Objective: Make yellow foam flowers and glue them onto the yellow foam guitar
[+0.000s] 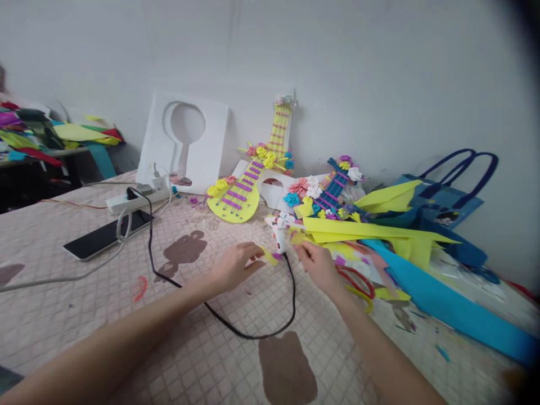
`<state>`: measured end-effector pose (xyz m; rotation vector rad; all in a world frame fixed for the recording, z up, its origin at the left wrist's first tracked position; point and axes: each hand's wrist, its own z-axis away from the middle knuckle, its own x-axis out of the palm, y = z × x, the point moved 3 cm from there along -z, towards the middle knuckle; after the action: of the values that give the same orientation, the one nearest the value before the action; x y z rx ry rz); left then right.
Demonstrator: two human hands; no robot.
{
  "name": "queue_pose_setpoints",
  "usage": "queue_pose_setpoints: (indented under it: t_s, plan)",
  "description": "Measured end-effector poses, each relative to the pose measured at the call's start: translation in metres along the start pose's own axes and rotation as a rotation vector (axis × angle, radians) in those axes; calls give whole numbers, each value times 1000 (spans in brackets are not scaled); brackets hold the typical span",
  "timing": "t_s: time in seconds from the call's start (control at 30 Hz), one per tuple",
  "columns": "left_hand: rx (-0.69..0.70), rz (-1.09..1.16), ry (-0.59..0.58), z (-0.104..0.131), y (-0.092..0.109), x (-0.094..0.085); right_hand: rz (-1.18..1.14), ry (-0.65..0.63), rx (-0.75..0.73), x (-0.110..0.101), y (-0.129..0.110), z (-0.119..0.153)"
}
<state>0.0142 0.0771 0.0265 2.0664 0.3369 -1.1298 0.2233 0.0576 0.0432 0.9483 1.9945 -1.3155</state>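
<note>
My left hand (239, 265) is just left of the white glue gun (279, 236), its fingers curled toward the thumb. A small yellow crepe paper strip (270, 256) sticks out at these fingertips, seemingly pinched there. On the other side of the glue gun, my right hand (318, 265) has its fingers drawn together, and what they hold is hidden. Yellow paper lies just beyond its fingertips. The glue gun stands on the table between both hands, its black cord (294, 304) looping toward me.
Behind stand a yellow paper guitar (238, 199), a blue one (333, 194) with paper flowers, and a white cut-out board (215, 140). Red-handled scissors (358, 275), a long blue strip (447, 304) and a bag (455, 197) are right. Left lie a phone (101, 236) and power strip (120, 202).
</note>
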Motion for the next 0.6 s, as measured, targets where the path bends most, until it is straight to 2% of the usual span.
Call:
queue_pose_setpoints:
  t_s: [0.07, 0.17, 0.23, 0.47, 0.6]
  plan:
    - [36, 10, -18, 3, 8, 2, -84, -140, -44, 7, -22, 8]
    - [42, -67, -114, 5, 17, 5, -317, -415, -56, 17, -49, 21]
    - [3, -136, -151, 6, 18, 5, -403, -473, -41, 19, -59, 26]
    - [-100, -228, -136, 1, 7, 1, -420, -439, -32, 28, -53, 27]
    - [-122, -207, -113, -1, 3, -6, -500, -339, 10, 29, -41, 23]
